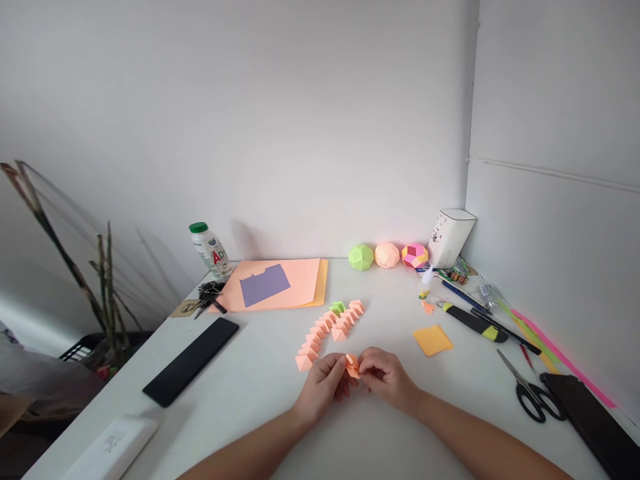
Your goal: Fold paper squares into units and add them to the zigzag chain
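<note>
Between my two hands is a small folded piece of orange paper [353,366]. My left hand [324,385] pinches it from the left, thumb on top and fingers curled beneath. At its right edge, the closed fingertips of my right hand [387,377] grip the same piece. Just beyond my hands lie several folded peach paper units [313,343] in two slanting rows, with a light green folded unit [339,307] at the far end. To the right of my right hand rests a stack of orange-yellow paper squares [433,340].
Three faceted paper balls, one green [361,257], stand by the wall. Peach sheets [305,280] and a purple scrap [265,285] lie back left, near a bottle [210,250]. A black slab [191,361] is left; a cutter [475,323], scissors [533,393] and phone [595,420] lie right.
</note>
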{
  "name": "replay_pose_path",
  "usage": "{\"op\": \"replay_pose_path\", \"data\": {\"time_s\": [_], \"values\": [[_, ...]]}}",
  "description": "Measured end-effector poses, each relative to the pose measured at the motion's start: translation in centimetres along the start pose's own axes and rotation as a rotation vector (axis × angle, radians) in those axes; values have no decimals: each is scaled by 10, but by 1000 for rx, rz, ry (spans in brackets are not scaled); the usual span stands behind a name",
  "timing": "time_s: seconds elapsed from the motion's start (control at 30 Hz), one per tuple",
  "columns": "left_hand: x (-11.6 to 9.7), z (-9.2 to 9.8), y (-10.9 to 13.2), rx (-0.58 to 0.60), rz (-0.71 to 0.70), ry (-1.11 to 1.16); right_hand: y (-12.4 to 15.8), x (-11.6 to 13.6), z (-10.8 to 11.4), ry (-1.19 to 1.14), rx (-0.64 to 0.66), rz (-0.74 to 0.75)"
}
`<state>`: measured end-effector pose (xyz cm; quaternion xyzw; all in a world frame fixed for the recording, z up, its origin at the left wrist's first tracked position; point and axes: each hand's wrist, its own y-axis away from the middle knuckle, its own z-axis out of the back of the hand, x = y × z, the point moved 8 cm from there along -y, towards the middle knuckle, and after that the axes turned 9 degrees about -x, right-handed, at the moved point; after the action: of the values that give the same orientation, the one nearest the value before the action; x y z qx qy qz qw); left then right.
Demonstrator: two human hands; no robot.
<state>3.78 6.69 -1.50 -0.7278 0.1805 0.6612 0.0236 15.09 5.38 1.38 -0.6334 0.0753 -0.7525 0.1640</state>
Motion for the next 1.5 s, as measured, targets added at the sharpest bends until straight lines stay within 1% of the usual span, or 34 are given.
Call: {"op": "replay_pose_path", "data": {"time_s": [0.17,0.33,0.53,0.67,0.8,0.87,0.97,1.13,1.27,1.37,1.5], "values": [[-2,0,1,18,9,56,-1,7,1,58,-26,36],[-2,-2,2,34,21,46,-2,9,2,80,-60,60],[-6,-5,2,63,-40,60,-2,8,2,94,-50,77],[-6,-7,2,76,-49,61,-1,9,2,106,-59,135],[-7,-6,2,73,-57,0,0,13,1,125,-57,217],[-7,-6,2,66,-60,-29,0,13,0,123,-41,222],[-7,-6,4,88,-78,-64,0,8,0,101,-26,154],[-6,-11,6,169,-122,-128,0,-6,1,22,-22,-74],[-9,-12,9,199,-151,-157,1,-19,2,-52,-23,-235],[-15,-14,12,213,-211,-198,2,-26,2,-100,-28,-302],[-19,-15,13,193,-248,-213,1,-27,3,-158,-28,-354]]}}
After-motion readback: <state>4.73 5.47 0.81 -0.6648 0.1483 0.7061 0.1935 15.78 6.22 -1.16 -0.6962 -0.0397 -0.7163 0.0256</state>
